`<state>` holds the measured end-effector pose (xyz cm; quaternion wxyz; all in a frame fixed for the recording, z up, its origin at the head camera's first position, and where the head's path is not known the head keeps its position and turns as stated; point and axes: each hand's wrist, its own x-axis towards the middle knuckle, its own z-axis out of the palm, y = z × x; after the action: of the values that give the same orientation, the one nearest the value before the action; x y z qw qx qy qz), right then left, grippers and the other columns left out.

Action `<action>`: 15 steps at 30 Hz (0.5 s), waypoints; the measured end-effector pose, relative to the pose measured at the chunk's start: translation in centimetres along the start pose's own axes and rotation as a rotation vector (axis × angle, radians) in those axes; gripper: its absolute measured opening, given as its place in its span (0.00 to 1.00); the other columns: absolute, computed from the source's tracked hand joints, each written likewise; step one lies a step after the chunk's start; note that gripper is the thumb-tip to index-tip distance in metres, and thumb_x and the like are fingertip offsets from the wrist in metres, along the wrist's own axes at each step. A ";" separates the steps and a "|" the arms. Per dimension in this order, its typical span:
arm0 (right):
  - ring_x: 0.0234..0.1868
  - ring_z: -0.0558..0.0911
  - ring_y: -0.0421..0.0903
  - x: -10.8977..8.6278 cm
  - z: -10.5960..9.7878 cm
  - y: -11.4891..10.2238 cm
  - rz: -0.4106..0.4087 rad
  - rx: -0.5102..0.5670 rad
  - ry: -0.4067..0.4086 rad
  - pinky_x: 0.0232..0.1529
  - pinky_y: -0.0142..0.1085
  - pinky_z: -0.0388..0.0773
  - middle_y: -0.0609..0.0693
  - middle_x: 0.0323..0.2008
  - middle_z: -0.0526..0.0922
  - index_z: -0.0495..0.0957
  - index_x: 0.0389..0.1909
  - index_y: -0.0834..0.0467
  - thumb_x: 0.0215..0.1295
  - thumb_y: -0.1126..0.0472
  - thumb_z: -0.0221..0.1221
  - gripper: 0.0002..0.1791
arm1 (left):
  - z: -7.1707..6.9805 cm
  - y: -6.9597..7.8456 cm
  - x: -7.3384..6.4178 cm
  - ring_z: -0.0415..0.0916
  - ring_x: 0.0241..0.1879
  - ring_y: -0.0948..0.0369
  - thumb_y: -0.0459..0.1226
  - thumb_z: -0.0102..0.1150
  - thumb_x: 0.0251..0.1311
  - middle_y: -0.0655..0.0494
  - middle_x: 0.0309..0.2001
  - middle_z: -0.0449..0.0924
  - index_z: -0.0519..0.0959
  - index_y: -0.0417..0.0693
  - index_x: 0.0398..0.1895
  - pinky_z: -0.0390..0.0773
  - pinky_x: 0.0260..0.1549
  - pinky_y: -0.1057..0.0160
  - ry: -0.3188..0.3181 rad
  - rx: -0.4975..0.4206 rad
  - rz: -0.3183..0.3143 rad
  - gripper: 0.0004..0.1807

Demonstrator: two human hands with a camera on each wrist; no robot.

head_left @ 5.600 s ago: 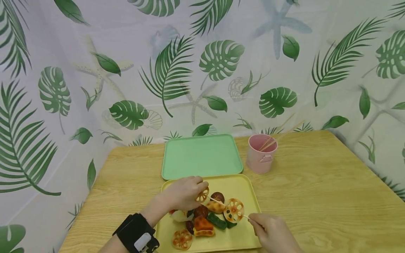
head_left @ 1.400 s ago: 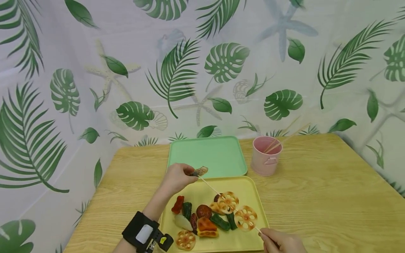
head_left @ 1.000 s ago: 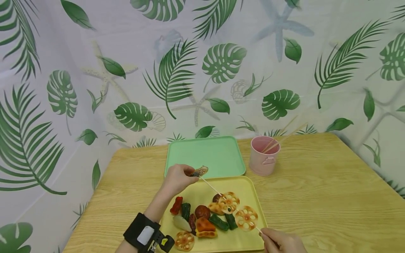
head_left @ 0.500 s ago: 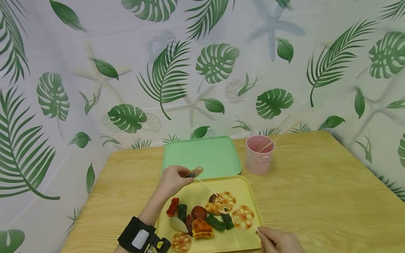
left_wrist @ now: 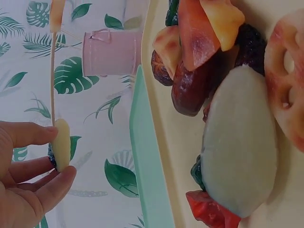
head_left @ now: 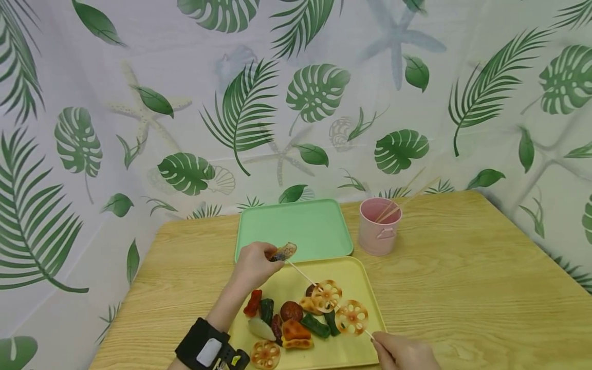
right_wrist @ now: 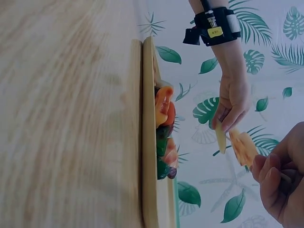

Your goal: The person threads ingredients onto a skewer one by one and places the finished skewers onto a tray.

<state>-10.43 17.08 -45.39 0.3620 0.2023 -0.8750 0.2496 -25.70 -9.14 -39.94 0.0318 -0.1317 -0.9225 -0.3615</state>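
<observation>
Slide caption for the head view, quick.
Right hand holds a skewer bearing two lotus slices above the yellow tray; left hand pinches a small piece at the skewer's far end.

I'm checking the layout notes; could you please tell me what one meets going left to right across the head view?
Black wrist strap, left hand, round brown food piece, long dark green food piece, lower skewered round browned lotus-root slice, right hand.

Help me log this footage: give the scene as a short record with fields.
Left hand: pinches a dark-edged piece at the skewer tip; piercing unclear
Right hand: grips the skewer near its other end
On skewer: two lotus slices
Yellow tray: assorted food pieces, including a third lotus slice
Green tray: behind the yellow one
Pink bucket: holds sticks
</observation>
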 end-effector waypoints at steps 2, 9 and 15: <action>0.14 0.72 0.28 0.3 0.0 -0.3 -0.018 -0.022 0.002 0.14 0.20 0.64 0.40 0.15 0.77 0.80 0.21 0.54 0.71 0.46 0.39 0.28 | 0.1 0.2 0.1 0.78 0.36 0.52 0.33 0.65 0.50 0.45 0.36 0.81 0.82 0.35 0.42 0.78 0.32 0.57 0.014 0.013 0.025 0.15; 0.14 0.62 0.23 0.6 0.2 -0.4 0.020 0.034 -0.059 0.13 0.20 0.60 0.33 0.13 0.68 0.77 0.20 0.51 0.69 0.53 0.50 0.17 | 0.3 0.3 0.1 0.77 0.29 0.55 0.33 0.65 0.49 0.45 0.33 0.81 0.82 0.34 0.39 0.77 0.27 0.60 0.052 0.078 0.061 0.14; 0.15 0.63 0.25 1.3 0.3 -0.6 0.013 0.044 -0.106 0.14 0.20 0.61 0.35 0.13 0.69 0.78 0.22 0.53 0.58 0.65 0.61 0.08 | -0.2 0.3 0.2 0.72 0.22 0.60 0.33 0.65 0.49 0.49 0.26 0.80 0.83 0.36 0.34 0.72 0.21 0.64 0.031 0.070 0.012 0.10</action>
<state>-11.11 16.16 -44.46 0.3088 0.2176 -0.8886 0.2600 -25.79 -9.03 -39.54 0.0528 -0.1307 -0.9332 -0.3305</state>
